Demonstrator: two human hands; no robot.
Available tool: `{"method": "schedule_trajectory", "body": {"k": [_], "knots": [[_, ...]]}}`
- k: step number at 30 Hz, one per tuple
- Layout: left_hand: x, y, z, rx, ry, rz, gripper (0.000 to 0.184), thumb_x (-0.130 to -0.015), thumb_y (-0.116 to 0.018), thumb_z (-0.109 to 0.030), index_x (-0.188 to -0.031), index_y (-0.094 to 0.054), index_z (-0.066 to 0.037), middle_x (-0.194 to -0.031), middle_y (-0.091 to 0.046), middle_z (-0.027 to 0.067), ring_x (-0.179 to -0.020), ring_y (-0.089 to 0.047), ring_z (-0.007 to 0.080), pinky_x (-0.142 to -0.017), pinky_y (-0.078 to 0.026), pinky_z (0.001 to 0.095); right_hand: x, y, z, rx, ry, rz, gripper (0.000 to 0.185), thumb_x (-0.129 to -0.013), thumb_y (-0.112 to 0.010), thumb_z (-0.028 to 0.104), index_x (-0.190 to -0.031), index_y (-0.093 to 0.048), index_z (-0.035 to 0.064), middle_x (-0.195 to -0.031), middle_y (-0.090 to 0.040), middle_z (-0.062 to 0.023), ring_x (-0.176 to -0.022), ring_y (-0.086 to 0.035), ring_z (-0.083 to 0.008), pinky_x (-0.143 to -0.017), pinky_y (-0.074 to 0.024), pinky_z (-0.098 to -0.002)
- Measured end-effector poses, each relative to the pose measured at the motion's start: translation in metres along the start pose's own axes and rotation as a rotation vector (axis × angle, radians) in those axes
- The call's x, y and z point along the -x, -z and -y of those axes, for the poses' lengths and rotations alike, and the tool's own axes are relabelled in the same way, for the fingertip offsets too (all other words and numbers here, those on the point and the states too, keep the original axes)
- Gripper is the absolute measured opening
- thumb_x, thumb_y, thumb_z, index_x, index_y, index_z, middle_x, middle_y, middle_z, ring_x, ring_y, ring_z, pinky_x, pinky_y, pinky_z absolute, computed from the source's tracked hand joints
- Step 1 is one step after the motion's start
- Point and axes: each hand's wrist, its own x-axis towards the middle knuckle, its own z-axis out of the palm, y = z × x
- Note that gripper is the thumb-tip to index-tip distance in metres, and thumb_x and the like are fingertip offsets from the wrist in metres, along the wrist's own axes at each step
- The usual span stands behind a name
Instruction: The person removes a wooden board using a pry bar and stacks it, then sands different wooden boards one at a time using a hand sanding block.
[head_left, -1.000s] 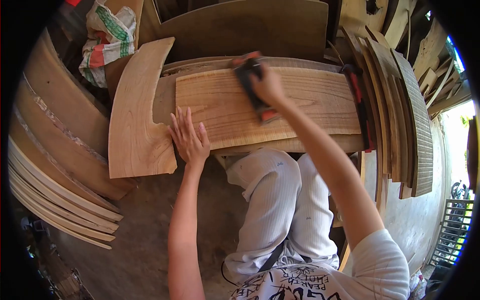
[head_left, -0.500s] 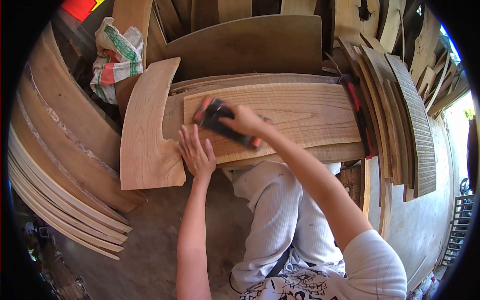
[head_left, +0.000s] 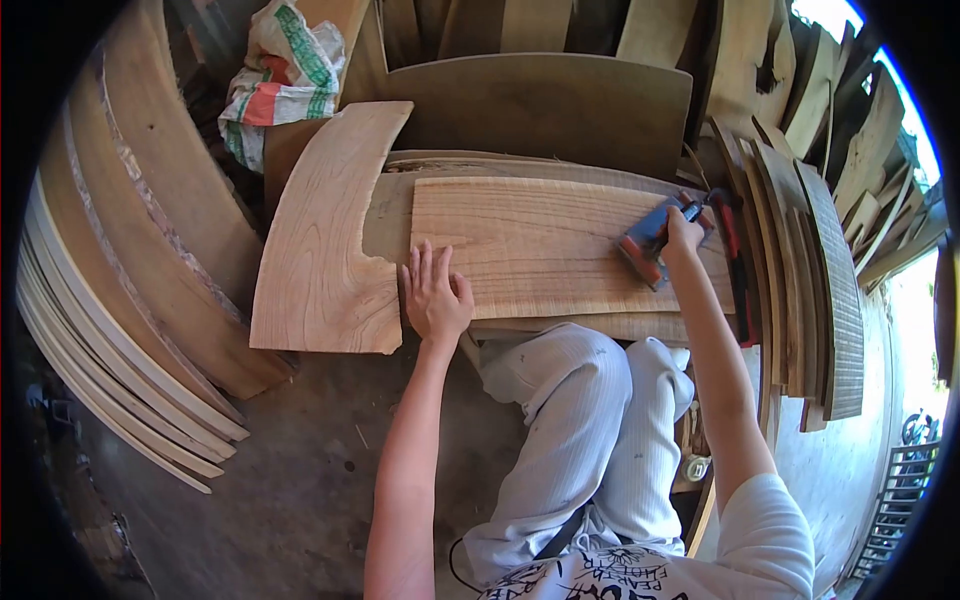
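A pale wooden board (head_left: 540,245) with visible grain lies across the work surface above my knees. My left hand (head_left: 438,298) presses flat on its near left corner, fingers stretched out. At the board's right part, my right hand (head_left: 684,236) is wrapped round the handle of a hand sander (head_left: 645,240) with a dark bluish body and orange-red ends. Motion blurs the sander, and I cannot tell whether it touches the wood. Left of my left hand sits a curved, notched wooden piece (head_left: 320,240). A red and black tool (head_left: 733,260) lies along the board's right end.
Curved planks (head_left: 150,220) and thin strips (head_left: 120,370) lean at the left. Stacked boards (head_left: 820,290) stand close on the right. Behind are a dark arched panel (head_left: 540,105) and a white woven sack (head_left: 285,80). My knees (head_left: 575,375) are under the near edge.
My right hand has swept the sander from the board's left end to its right part. My left hand stays near the left corner. The view has shifted slightly.
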Motion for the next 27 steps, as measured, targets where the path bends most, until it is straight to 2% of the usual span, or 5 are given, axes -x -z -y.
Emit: {"method": "schedule_trajectory", "body": {"k": [9,11,13,17,27], "knots": [[0.001,0.002,0.001,0.021,0.014,0.016,0.046,-0.07,-0.05,-0.023,-0.112,-0.043,-0.005,-0.12,-0.038,0.015,-0.113,-0.033,0.0297,-0.096,-0.022,0.0407,0.23,-0.111,0.061,0.063,0.04,1.03,0.033,-0.064,-0.061,0.011,-0.093,-0.051,-0.0018,-0.069,-0.055,-0.0065,-0.056,-0.051,-0.0111,-0.054,-0.043,-0.0244],[0.001,0.007,-0.006,0.117,0.322,0.381,0.048,-0.07,-0.051,-0.025,-0.113,-0.042,-0.007,-0.12,-0.038,0.0157,-0.113,-0.034,0.0288,-0.096,-0.022,0.041,0.278,-0.133,0.051,-0.037,-0.021,1.212,0.054,-0.065,-0.06,0.007,-0.114,-0.037,-0.001,-0.076,-0.055,-0.0077,-0.06,-0.053,-0.0131,-0.055,-0.0451,-0.0262],[0.009,-0.013,0.011,0.029,0.044,0.088,0.043,-0.071,-0.048,-0.021,-0.113,-0.044,-0.01,-0.122,-0.038,0.0153,-0.115,-0.032,0.0285,-0.096,-0.021,0.0411,0.316,-0.176,-0.007,-0.093,0.241,1.238,0.065,-0.068,-0.058,0.003,-0.123,-0.023,0.0016,-0.087,-0.051,-0.0093,-0.063,-0.052,-0.0128,-0.057,-0.0448,-0.0263],[0.005,-0.013,0.01,0.055,0.007,0.029,0.044,-0.071,-0.044,-0.018,-0.115,-0.043,-0.013,-0.125,-0.033,0.0147,-0.119,-0.025,0.0297,-0.098,-0.017,0.0426,0.354,-0.158,-0.006,-0.122,-0.015,1.522,0.088,-0.068,-0.059,0.006,-0.129,0.005,0.0031,-0.111,-0.042,-0.0127,-0.099,-0.043,-0.0193,-0.084,-0.0342,-0.0262],[0.001,-0.002,0.005,-0.054,-0.034,0.043,0.042,-0.07,-0.046,-0.018,-0.111,-0.046,-0.009,-0.122,-0.037,0.016,-0.115,-0.032,0.0297,-0.096,-0.02,0.0411,0.202,-0.077,0.018,0.178,0.289,1.49,0.036,-0.078,-0.049,0.009,-0.114,-0.043,0.0032,-0.104,-0.053,-0.0122,-0.091,-0.052,-0.0162,-0.076,-0.0425,-0.0278]]}}
